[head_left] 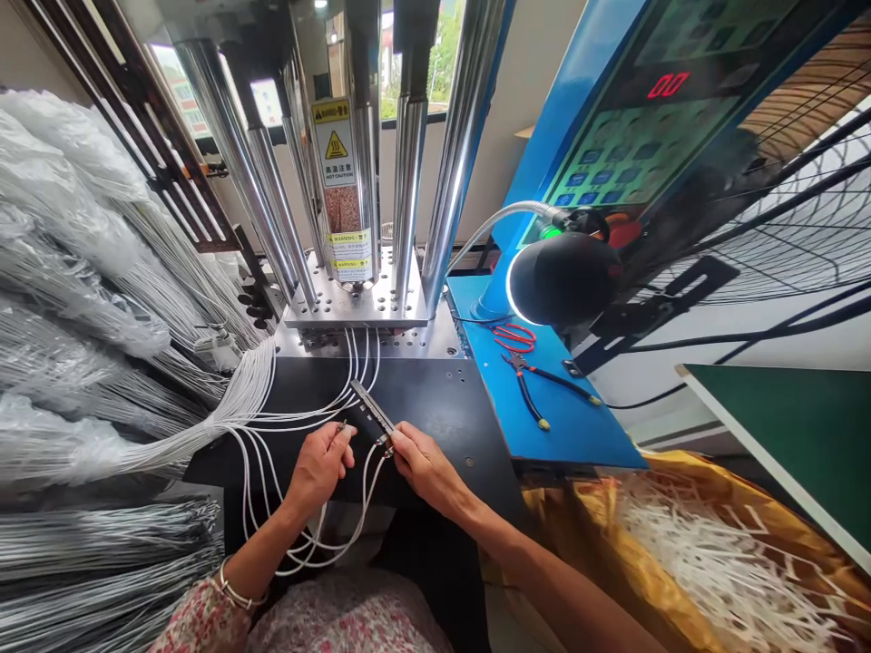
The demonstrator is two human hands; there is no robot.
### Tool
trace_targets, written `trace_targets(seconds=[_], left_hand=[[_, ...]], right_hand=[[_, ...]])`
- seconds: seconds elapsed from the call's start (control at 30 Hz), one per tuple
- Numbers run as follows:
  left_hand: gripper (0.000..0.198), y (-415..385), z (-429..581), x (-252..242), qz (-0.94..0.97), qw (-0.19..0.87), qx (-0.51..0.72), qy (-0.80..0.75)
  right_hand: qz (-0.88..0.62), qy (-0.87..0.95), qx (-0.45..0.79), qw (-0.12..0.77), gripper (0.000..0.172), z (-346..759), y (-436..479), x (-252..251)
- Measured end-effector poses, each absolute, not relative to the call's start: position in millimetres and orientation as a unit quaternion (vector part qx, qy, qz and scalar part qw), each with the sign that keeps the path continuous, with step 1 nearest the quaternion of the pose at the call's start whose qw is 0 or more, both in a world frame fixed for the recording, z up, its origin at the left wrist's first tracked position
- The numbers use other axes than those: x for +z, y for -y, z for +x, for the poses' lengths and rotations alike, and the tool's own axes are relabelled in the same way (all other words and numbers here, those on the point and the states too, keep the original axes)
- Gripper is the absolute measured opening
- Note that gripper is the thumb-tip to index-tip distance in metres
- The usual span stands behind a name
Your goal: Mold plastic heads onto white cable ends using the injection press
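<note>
My left hand (321, 464) pinches the metal end of a thin white cable (340, 428) on the black work plate (442, 413). Just to its right, my right hand (423, 461) grips the near end of a narrow dark metal fixture bar (371, 413) that lies slanted on the plate. Several white cables (299, 413) run from the bar's far side and loop down in front of me. Both hands are a few centimetres apart, at the near end of the bar.
A vertical press with chrome columns (408, 163) and a perforated steel plate (357, 304) stands behind the bar. Bundles of white cables (88, 363) fill the left. Red scissors (513, 337) and pliers (534, 385) lie on a blue shelf. A black lamp (562, 277) and control panel (632, 136) sit right.
</note>
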State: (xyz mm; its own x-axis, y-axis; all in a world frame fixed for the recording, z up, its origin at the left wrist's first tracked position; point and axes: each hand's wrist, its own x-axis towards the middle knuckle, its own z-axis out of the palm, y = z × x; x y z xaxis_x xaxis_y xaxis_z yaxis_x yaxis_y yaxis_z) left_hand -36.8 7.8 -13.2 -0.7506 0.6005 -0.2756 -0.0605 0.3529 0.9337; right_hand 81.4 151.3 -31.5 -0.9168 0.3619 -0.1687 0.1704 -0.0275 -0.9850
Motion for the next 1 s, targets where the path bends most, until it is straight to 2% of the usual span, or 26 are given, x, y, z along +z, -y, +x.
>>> trace_targets(seconds=[0.37, 0.57, 0.8, 0.93, 1.0], left_hand=[[0.038, -14, -27, -16, 0.154, 0.408, 0.587, -0.682], [0.035, -12, -30, -14, 0.155, 0.404, 0.606, -0.667], [0.037, -9, -35, -7, 0.178, 0.408, 0.572, -0.689], [0.039, -4, -43, -8, 0.217, 0.417, 0.507, -0.722], [0.037, -1, -50, -12, 0.232, 0.355, 0.492, -0.760]], right_hand=[[-0.158, 0.680, 0.715, 0.038, 0.035, 84, -153, -30], [-0.134, 0.706, 0.694, 0.041, 0.036, 83, -154, -35], [-0.088, 0.815, 0.571, 0.028, 0.030, 88, -155, -24], [-0.117, 0.786, 0.605, 0.046, 0.032, 87, -153, -27], [-0.148, 0.758, 0.632, 0.064, 0.034, 86, -152, -31]])
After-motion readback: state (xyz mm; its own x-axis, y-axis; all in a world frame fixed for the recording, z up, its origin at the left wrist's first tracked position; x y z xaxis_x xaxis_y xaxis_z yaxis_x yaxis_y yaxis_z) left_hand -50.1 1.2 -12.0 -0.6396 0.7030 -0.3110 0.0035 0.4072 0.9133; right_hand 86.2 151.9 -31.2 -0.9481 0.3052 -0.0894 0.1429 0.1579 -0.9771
